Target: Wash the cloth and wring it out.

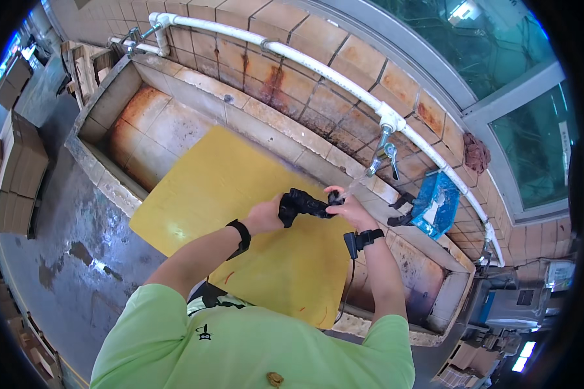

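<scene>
Black object between two hands, one yellow sheet

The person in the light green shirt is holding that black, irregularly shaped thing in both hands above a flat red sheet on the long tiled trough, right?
Not quite: the flat sheet is yellow, not red, as the head view shows. The left hand and right hand do hold the black, irregularly shaped thing.

Fingertips of the left hand were hidden behind the black object, too dark and small to identify; the right hand partly covered its right end. The yellow sheet hid the trough's middle. Water below the tap blurred. The near edge cropped the green shirt.
</scene>
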### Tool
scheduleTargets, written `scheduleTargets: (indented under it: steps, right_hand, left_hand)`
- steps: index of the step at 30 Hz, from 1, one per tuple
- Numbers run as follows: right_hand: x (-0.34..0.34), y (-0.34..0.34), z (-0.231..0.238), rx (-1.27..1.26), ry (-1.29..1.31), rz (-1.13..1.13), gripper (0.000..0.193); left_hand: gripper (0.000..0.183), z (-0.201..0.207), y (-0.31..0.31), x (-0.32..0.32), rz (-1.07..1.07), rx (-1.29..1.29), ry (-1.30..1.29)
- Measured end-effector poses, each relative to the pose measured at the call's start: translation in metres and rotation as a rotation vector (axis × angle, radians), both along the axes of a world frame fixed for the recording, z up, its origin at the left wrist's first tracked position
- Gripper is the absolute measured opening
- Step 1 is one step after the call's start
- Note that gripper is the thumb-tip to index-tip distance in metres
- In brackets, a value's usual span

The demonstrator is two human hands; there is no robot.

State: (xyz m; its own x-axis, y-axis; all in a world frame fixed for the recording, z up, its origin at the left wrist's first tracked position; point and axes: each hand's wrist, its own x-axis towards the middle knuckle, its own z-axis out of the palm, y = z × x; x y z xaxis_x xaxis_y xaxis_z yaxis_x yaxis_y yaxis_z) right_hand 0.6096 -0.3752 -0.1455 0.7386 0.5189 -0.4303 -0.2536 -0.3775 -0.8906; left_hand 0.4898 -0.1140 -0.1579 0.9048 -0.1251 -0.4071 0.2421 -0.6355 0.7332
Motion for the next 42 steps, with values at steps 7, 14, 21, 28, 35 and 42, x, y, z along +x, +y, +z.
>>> scheduleTargets:
  steps: [7,14,21,28,35,42]
  right_hand:
    - [0.004,-0.002,0.005,-0.553,-0.178,-0.443,0.05]
    - [-0.021,-0.009,-0.006,-0.104,0.017,-0.567,0.07]
    - [-0.046,-0.049,-0.063,-0.794,-0.251,-0.04,0.041]
    - [0.001,-0.07,-0.065,-0.474,-0.215,-0.333,0.057]
    - [0.005,-0.037,-0.098,-0.044,0.045,-0.539,0.05]
    - [0.028,-0.04,-0.125,-0.349,-0.312,-0.442,0.044]
  left_hand:
    - [0.081,-0.001,0.024,-0.028,-0.375,0.153,-0.223]
    - [0.066,0.007,0.011,-0.051,-0.486,0.318,-0.081]
    - [0.037,0.006,-0.003,-0.051,-0.329,0.293,-0.147]
    - [0.029,-0.062,0.053,-0.043,0.111,0.067,-0.033]
    - [0.035,-0.019,0.04,-0.044,0.201,0.477,-0.318]
    - [0.03,0.014,0.013,-0.044,0.016,0.34,-0.177]
